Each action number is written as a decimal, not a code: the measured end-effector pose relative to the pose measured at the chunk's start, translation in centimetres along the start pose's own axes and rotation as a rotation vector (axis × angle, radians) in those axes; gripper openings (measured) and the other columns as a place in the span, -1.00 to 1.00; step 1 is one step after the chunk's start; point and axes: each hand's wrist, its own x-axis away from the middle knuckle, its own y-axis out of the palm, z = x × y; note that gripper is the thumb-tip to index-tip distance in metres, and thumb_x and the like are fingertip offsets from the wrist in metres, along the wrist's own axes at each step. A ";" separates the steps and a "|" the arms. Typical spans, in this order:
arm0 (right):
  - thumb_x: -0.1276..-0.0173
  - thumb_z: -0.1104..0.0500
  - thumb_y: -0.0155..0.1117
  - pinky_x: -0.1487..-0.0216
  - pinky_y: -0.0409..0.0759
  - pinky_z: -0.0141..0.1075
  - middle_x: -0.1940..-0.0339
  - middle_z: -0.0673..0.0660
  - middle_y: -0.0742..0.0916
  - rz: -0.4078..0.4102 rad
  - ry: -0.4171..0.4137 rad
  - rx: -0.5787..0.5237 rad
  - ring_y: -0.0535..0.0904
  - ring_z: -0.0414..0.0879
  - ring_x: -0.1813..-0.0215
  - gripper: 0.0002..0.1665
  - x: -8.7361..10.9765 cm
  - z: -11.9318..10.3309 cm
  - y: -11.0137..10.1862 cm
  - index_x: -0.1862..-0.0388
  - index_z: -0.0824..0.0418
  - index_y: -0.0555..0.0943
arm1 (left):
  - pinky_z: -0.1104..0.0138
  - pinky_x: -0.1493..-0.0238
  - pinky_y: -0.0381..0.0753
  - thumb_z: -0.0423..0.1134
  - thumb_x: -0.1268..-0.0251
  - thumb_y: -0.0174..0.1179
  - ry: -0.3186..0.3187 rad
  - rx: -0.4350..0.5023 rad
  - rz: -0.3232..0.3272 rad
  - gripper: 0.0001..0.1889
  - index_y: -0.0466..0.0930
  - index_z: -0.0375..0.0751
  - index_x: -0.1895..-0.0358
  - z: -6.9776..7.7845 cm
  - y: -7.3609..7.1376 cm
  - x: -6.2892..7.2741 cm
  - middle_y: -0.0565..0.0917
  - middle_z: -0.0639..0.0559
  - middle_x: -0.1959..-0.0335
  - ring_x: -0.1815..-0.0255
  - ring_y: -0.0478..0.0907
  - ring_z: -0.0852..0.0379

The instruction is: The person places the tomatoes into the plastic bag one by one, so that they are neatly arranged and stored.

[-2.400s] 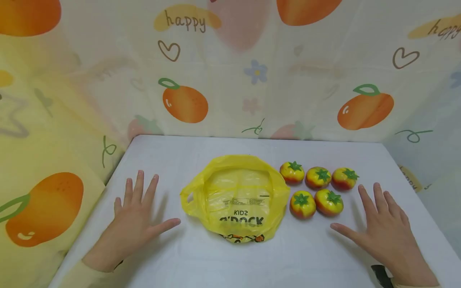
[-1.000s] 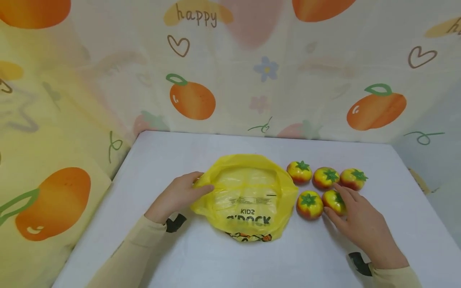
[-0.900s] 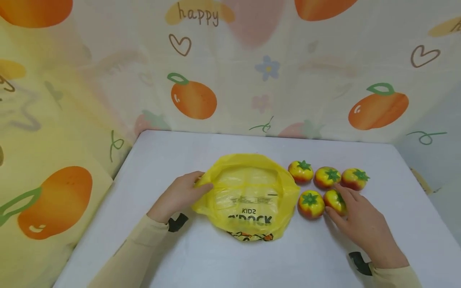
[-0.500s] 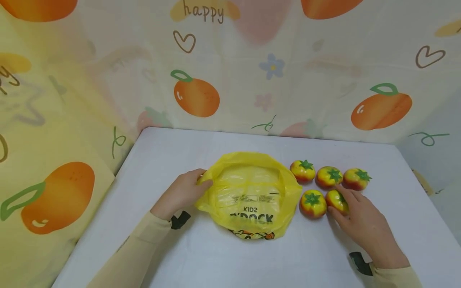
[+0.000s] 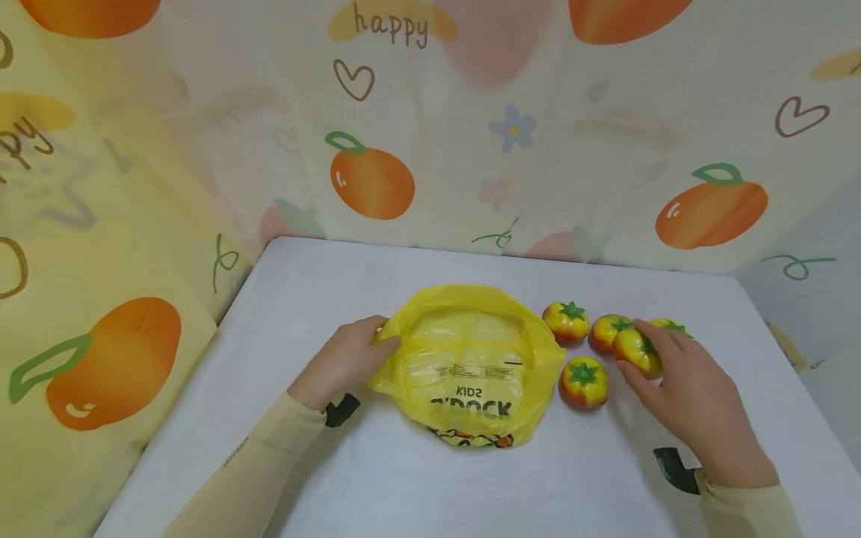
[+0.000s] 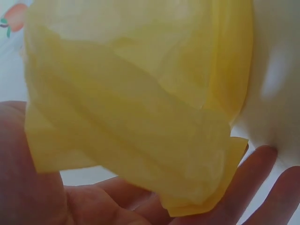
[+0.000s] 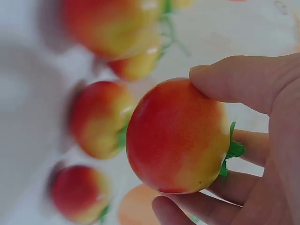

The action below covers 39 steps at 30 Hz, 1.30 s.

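Observation:
My left hand (image 5: pixel 344 359) holds the left edge of a yellow plastic bag (image 5: pixel 464 351), which lies with its mouth spread wide on the white table. The left wrist view has the bag's thin film (image 6: pixel 126 112) between thumb and fingers. In my right hand (image 5: pixel 702 400) is a glossy red-and-yellow toy tomato (image 5: pixel 634 351) with a green star-shaped top, gripped between thumb and fingers. The right wrist view shows this tomato (image 7: pixel 178 140) above the table, its green top toward the palm.
Other toy tomatoes stand right of the bag: one in front (image 5: pixel 583 383), one behind it (image 5: pixel 563 326), another (image 5: pixel 605 332) partly covered by the held one. A further tomato (image 5: pixel 673 325) peeks out behind my right hand. Fruit-printed cloth (image 5: pixel 430 179) hangs behind the table (image 5: pixel 430 493).
Both hands came in from the sides; the left took hold of the bag's edge. The right gripped the front right tomato and lifted it up off the table.

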 end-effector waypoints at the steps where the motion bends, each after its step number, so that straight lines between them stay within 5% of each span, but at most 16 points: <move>1: -0.45 -0.11 0.48 -0.19 0.56 0.49 -0.42 0.53 0.55 0.014 -0.012 -0.007 0.49 0.49 -0.33 -0.10 -0.3 -0.7 -0.2 -0.60 0.26 0.40 | -0.01 -0.27 0.63 0.02 -0.66 0.09 -0.001 -0.002 0.003 -0.46 0.52 -0.21 -0.50 -0.1 0.0 0.0 0.69 -0.15 -0.37 -0.11 0.64 -0.03; 7: -0.48 -0.10 0.46 -0.22 0.59 0.42 -0.43 0.39 0.59 0.073 -0.117 -0.076 0.52 0.39 -0.35 -0.15 -2.0 -5.7 -1.0 -0.61 0.19 0.41 | -0.01 -0.26 0.63 0.01 -0.67 0.08 -0.020 -0.016 0.013 -0.45 0.51 -0.22 -0.51 -0.7 -0.1 0.3 0.69 -0.16 -0.37 -0.09 0.64 -0.03; 13: -0.50 -0.09 0.43 -0.26 0.64 0.30 -0.48 0.29 0.60 0.048 -0.229 -0.125 0.57 0.30 -0.35 -0.17 -3.7 -10.9 -0.4 -0.64 0.12 0.41 | -0.05 -0.36 0.59 -0.01 -0.66 0.09 -0.005 -0.017 0.017 -0.46 0.51 -0.22 -0.50 -1.0 0.1 0.1 0.67 -0.16 -0.40 -0.18 0.64 -0.06; 22: -0.48 -0.12 0.45 -0.33 0.67 0.17 -0.45 0.18 0.64 0.013 -0.362 -0.204 0.63 0.18 -0.37 -0.18 -5.4 -17.1 2.4 -0.62 0.04 0.44 | 0.07 -0.16 0.63 -0.03 -0.64 0.10 0.024 -0.035 0.035 -0.52 0.56 -0.20 -0.43 -0.6 0.7 -0.1 0.75 -0.10 -0.22 0.09 0.62 0.03; 30: -0.47 -0.15 0.44 -0.42 0.63 0.10 -0.47 0.17 0.64 -0.036 -0.408 -0.200 0.61 0.16 -0.43 -0.18 -6.3 -20.3 4.7 -0.62 0.04 0.45 | 0.13 -0.03 0.65 -0.06 -0.67 0.04 0.036 -0.012 0.041 -0.52 0.53 -0.22 -0.45 -0.5 0.4 -0.2 0.76 -0.12 -0.18 0.19 0.61 0.04; 39: -0.47 -0.16 0.46 -0.38 0.67 0.04 -0.43 0.14 0.66 -0.058 -0.416 -0.200 0.65 0.10 -0.35 -0.21 -6.6 -21.1 6.9 -0.59 0.02 0.48 | 0.24 0.18 0.59 -0.08 -0.65 0.05 0.001 0.003 0.031 -0.53 0.51 -0.23 -0.44 0.0 0.5 -0.1 0.76 -0.11 -0.06 0.31 0.59 0.04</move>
